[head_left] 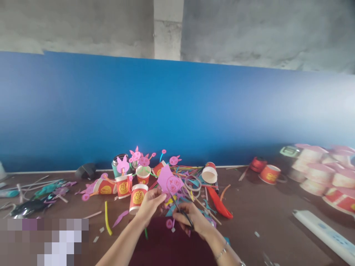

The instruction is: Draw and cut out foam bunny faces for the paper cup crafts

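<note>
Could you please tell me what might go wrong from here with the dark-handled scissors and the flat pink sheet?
The dark-handled scissors in the right grip have their blades at the flat pink sheet, close to its red-outlined round face; a slip might cut into that drawing. The left grip holds the sheet near the blades, so a finger could be nicked. The red paper cup with a yellow round emblem appears close to the left grip and might be knocked over.
</note>
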`<state>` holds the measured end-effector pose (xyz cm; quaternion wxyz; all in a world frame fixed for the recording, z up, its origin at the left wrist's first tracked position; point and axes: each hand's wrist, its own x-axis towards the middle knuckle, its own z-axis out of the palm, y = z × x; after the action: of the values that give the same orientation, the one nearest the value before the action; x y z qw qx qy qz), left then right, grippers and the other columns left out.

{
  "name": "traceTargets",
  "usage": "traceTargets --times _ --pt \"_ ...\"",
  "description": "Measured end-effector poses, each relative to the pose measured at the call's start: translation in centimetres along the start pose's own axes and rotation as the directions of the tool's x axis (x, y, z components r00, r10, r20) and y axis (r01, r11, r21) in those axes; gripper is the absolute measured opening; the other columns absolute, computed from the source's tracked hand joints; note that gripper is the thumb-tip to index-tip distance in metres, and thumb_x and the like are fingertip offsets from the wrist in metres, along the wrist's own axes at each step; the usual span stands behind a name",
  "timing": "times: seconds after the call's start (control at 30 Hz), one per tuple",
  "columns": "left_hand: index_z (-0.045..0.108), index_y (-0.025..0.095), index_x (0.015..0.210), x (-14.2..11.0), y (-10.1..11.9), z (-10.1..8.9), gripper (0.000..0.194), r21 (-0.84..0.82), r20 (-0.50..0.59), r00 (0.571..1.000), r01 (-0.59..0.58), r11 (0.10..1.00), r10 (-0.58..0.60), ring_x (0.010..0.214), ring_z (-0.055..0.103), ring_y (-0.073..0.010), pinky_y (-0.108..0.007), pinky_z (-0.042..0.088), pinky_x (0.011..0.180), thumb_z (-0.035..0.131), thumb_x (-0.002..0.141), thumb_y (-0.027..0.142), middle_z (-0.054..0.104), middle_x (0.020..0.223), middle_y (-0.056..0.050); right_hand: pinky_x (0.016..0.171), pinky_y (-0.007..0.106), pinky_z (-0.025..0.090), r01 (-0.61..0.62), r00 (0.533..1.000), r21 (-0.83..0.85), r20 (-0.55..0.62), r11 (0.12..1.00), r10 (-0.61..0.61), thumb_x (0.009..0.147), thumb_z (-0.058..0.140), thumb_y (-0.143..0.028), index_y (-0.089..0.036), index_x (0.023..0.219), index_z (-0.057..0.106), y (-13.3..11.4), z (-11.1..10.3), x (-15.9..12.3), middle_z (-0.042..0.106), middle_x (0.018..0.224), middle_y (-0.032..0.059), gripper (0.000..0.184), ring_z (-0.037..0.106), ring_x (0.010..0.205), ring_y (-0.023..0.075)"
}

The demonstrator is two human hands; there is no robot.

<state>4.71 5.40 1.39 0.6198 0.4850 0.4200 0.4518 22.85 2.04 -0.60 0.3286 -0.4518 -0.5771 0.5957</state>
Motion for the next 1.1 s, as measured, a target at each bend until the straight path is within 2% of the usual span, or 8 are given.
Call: traceTargets --times 0.1,0.47,0.57,0.67,0.87,1.0,1.1 --pt "0.051 0.016 0.066 0.00 -0.08 -0.10 0.038 -0.009 0.053 0.998 0.038 0.999 -0.037 0.037 0.047 -0.0073 -0.018 0.032 0.039 0.075 0.060 0.045 0.058 0.046 0.002 0.034 0.014 0.035 -0.004 1.000 0.005 0.017 1.000 0.004 0.072 0.069 -0.052 -0.013 0.084 0.063 0.08 -0.02 -0.02 0.055 0.045 -0.0060 0.042 0.043 0.032 0.0046" --pt "0.051 0.017 0.062 -0.33 0.50 -0.23 0.033 -0.006 0.116 0.988 0.101 0.995 -0.099 0.041 0.054 -0.0097 -0.018 0.034 0.040 0.077 0.058 0.038 0.058 0.047 0.003 0.036 0.016 0.039 0.003 0.998 -0.016 0.059 1.000 -0.002 0.071 0.071 -0.050 -0.012 0.081 0.064 -0.49 -0.32 -0.25 0.055 0.045 -0.0051 0.040 0.046 0.035 0.0061" --pt "0.050 0.017 0.060 -0.30 0.50 -0.10 0.033 -0.010 0.123 0.989 0.089 0.996 -0.088 0.035 0.050 -0.0087 -0.018 0.028 0.036 0.075 0.059 0.038 0.059 0.044 0.000 0.035 0.016 0.038 0.005 0.999 -0.037 0.044 0.999 -0.003 0.071 0.070 -0.051 -0.012 0.079 0.065 -0.36 -0.35 -0.10 0.054 0.043 -0.0055 0.040 0.043 0.033 0.0057" --pt "0.047 0.018 0.063 -0.24 0.42 0.11 0.033 -0.028 0.096 0.993 0.079 0.996 -0.076 0.029 0.043 -0.0069 -0.017 0.022 0.033 0.073 0.060 0.039 0.059 0.042 0.000 0.034 0.016 0.037 -0.005 0.999 -0.045 0.034 0.999 0.006 0.070 0.070 -0.052 -0.012 0.078 0.065 -0.37 -0.39 0.02 0.053 0.042 -0.0055 0.042 0.043 0.033 0.0059" --pt "0.049 0.018 0.069 -0.14 0.36 0.25 0.032 -0.079 -0.001 0.999 0.033 0.996 -0.034 0.030 0.041 -0.0048 -0.015 0.023 0.033 0.073 0.060 0.038 0.056 0.041 0.005 0.033 0.015 0.031 -0.025 1.000 -0.019 0.009 0.999 0.025 0.072 0.068 -0.050 -0.012 0.080 0.063 -0.81 -0.31 -0.33 0.055 0.042 -0.0058 0.039 0.043 0.031 0.0054" --pt "0.052 0.017 0.068 -0.03 0.41 0.17 0.031 -0.096 -0.075 0.997 -0.024 0.995 0.017 0.036 0.046 -0.0049 -0.014 0.025 0.034 0.074 0.059 0.037 0.055 0.046 0.006 0.033 0.014 0.030 -0.046 0.999 -0.016 0.019 0.999 0.046 0.073 0.066 -0.051 -0.013 0.083 0.064 -0.89 -0.07 -0.43 0.058 0.046 -0.0051 0.039 0.046 0.033 0.0056" --pt "0.054 0.016 0.066 -0.07 0.44 0.21 0.030 -0.091 -0.079 0.997 -0.022 0.996 0.015 0.038 0.048 -0.0050 -0.014 0.026 0.034 0.075 0.059 0.035 0.055 0.048 0.005 0.033 0.014 0.029 -0.054 0.998 -0.024 0.019 0.998 0.054 0.073 0.066 -0.052 -0.013 0.082 0.064 -0.83 0.07 -0.35 0.058 0.046 -0.0052 0.040 0.046 0.032 0.0057"
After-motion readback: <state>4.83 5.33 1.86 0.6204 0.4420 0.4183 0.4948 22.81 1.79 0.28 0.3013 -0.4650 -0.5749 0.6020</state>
